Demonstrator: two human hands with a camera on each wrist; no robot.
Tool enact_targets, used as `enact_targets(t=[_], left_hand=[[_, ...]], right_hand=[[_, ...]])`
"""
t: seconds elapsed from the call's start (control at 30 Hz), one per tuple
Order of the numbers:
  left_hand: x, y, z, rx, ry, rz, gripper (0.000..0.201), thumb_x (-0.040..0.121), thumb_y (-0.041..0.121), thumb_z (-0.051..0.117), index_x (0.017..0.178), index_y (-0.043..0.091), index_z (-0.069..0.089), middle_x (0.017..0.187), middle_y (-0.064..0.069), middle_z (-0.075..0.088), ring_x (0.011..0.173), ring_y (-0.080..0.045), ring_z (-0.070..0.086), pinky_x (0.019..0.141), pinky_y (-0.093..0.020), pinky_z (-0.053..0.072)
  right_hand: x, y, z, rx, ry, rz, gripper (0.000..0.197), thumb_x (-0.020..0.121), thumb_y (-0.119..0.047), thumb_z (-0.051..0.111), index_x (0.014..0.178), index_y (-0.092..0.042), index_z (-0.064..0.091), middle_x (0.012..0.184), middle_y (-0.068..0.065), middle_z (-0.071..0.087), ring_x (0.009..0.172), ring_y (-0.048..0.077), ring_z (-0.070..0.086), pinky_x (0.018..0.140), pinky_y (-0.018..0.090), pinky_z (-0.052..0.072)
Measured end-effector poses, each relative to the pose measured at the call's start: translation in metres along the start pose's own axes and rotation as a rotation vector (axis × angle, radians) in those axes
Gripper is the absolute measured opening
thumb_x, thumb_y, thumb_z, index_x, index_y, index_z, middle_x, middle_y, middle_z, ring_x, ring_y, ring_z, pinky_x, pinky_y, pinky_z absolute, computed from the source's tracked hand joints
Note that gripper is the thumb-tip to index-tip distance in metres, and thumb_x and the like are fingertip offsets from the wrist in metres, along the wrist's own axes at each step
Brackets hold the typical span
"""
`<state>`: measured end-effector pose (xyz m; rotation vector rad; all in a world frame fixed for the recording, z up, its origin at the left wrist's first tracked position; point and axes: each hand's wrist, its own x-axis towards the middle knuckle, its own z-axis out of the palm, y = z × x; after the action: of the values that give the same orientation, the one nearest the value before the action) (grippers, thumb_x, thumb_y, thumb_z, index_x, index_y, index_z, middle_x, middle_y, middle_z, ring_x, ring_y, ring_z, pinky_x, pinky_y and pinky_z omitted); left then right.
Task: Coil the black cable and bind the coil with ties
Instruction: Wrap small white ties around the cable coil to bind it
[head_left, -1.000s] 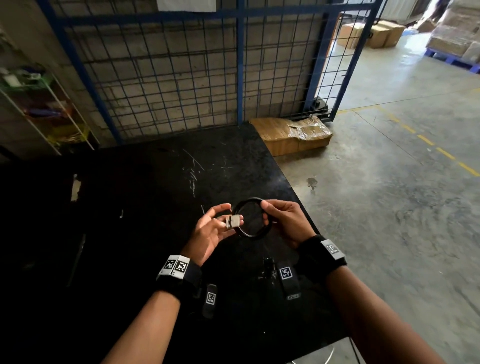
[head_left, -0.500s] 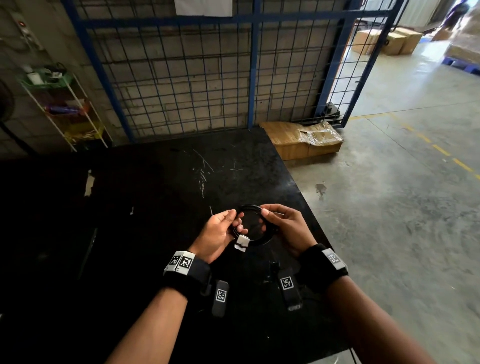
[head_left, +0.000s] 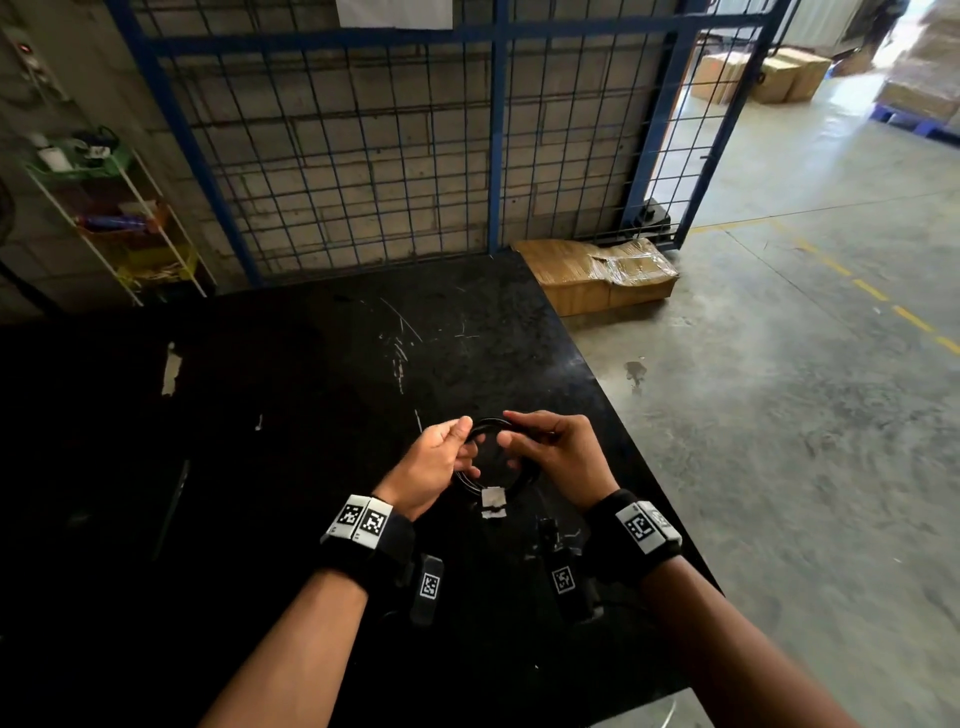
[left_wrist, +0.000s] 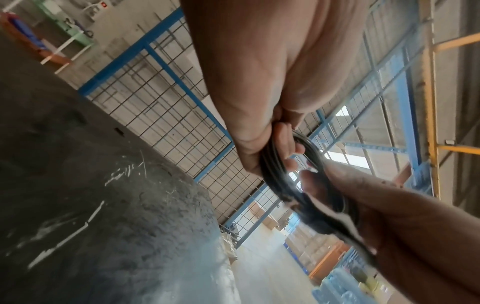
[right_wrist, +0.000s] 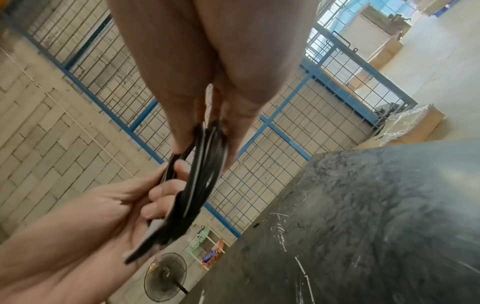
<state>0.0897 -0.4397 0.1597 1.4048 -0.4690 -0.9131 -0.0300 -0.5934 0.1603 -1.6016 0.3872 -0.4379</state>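
The black cable (head_left: 485, 428) is wound into a small coil and held above the black table (head_left: 311, 389) near its right edge. My left hand (head_left: 441, 457) grips the coil's left side with curled fingers. My right hand (head_left: 550, 452) pinches its right and upper side. A white tag (head_left: 492, 501) hangs from the coil's near side. In the left wrist view the coil (left_wrist: 275, 176) runs between both hands, and the left hand's fingers (left_wrist: 285, 142) curl round it. In the right wrist view the coil (right_wrist: 202, 164) shows edge-on under the thumb and fingers.
A blue wire-mesh fence (head_left: 415, 156) stands behind the table. A wrapped cardboard box (head_left: 597, 273) lies on the concrete floor at the table's far right corner. A shelf rack (head_left: 119, 218) stands at the far left. The table's right edge runs close beside my right wrist.
The coil has turned in my hands, so the white tag has gone from the left side by my left thumb down to the near side. Both hands have closed in on the coil.
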Motion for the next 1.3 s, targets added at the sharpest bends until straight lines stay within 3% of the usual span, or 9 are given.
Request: enact_targets(t=[0.13,0.2,0.33,0.47,0.67,0.87,1.03,1.17,1.3], left_hand=[[0.0,-0.003,-0.002,0.06,0.054,0.07,0.032,0.109,0.027,0.037,0.109,0.008,0.063,0.067,0.006,0.046,0.056,-0.001,0.047,0.067,-0.026,0.049],[-0.001,-0.004,-0.001,0.135,0.049,0.1,0.028,0.109,0.027,0.038,0.119,0.012,0.059,0.071,0.004,0.046,0.058,-0.003,0.046,0.066,-0.025,0.05],[0.0,-0.007,-0.002,0.276,0.047,0.139,0.022,0.108,0.028,0.04,0.113,0.017,0.058,0.075,0.0,0.05,0.058,-0.005,0.046,0.066,-0.032,0.051],[-0.001,-0.005,-0.004,0.238,0.022,0.149,0.02,0.107,0.022,0.044,0.111,0.011,0.061,0.077,-0.002,0.055,0.055,-0.003,0.047,0.062,-0.029,0.049],[-0.003,0.001,-0.002,0.272,-0.003,0.203,0.019,0.105,0.015,0.052,0.11,0.009,0.069,0.075,-0.005,0.057,0.056,-0.003,0.048,0.057,-0.023,0.046],[-0.005,0.005,-0.01,0.228,-0.089,0.196,0.017,0.099,0.012,0.062,0.108,0.009,0.075,0.071,-0.005,0.062,0.057,-0.011,0.048,0.054,-0.021,0.043],[-0.006,0.011,-0.017,0.461,-0.134,0.235,0.026,0.093,0.018,0.072,0.118,0.015,0.075,0.078,0.003,0.075,0.059,-0.002,0.058,0.064,-0.02,0.049],[-0.002,0.007,-0.019,0.457,-0.121,0.247,0.022,0.093,0.018,0.071,0.114,0.017,0.077,0.079,-0.006,0.075,0.06,-0.015,0.054,0.064,-0.031,0.049],[-0.003,-0.002,-0.017,0.426,-0.074,0.242,0.018,0.091,0.017,0.073,0.108,0.014,0.079,0.068,-0.002,0.073,0.061,-0.015,0.06,0.07,-0.029,0.053]], right_hand=[[-0.004,0.006,0.0,-0.06,-0.006,-0.011,0.048,0.086,-0.005,0.08,0.132,-0.009,0.068,0.121,0.007,0.077,0.111,0.018,0.074,0.101,0.038,0.058],[-0.003,0.005,-0.002,-0.098,-0.02,-0.031,0.042,0.089,-0.004,0.077,0.13,-0.008,0.07,0.122,0.005,0.076,0.115,0.015,0.072,0.105,0.038,0.056],[-0.005,0.005,-0.003,-0.118,-0.082,-0.026,0.041,0.094,0.003,0.068,0.133,-0.01,0.068,0.117,0.007,0.078,0.107,0.02,0.075,0.1,0.038,0.058],[-0.011,0.007,-0.005,-0.109,-0.067,-0.024,0.037,0.099,0.002,0.061,0.131,-0.013,0.069,0.097,0.012,0.078,0.08,0.021,0.069,0.086,0.043,0.06],[-0.015,0.004,0.0,-0.065,0.017,-0.085,0.035,0.087,-0.005,0.08,0.121,-0.008,0.075,0.1,0.016,0.075,0.066,0.02,0.068,0.067,0.037,0.06],[-0.023,0.004,-0.009,-0.005,-0.032,-0.042,0.024,0.087,-0.004,0.078,0.112,-0.005,0.079,0.079,0.004,0.078,0.064,0.021,0.069,0.07,0.034,0.061],[-0.025,0.007,-0.008,0.093,0.013,-0.007,0.025,0.088,0.002,0.076,0.113,0.003,0.076,0.071,0.008,0.075,0.06,0.019,0.067,0.067,0.027,0.059],[-0.025,0.011,-0.007,0.117,0.029,0.01,0.024,0.085,0.0,0.079,0.108,0.004,0.078,0.07,0.004,0.077,0.058,0.017,0.067,0.065,0.026,0.058],[-0.023,0.012,-0.012,0.08,-0.038,0.047,0.016,0.087,-0.009,0.08,0.102,-0.003,0.081,0.073,0.014,0.075,0.058,0.02,0.065,0.06,0.029,0.059]])
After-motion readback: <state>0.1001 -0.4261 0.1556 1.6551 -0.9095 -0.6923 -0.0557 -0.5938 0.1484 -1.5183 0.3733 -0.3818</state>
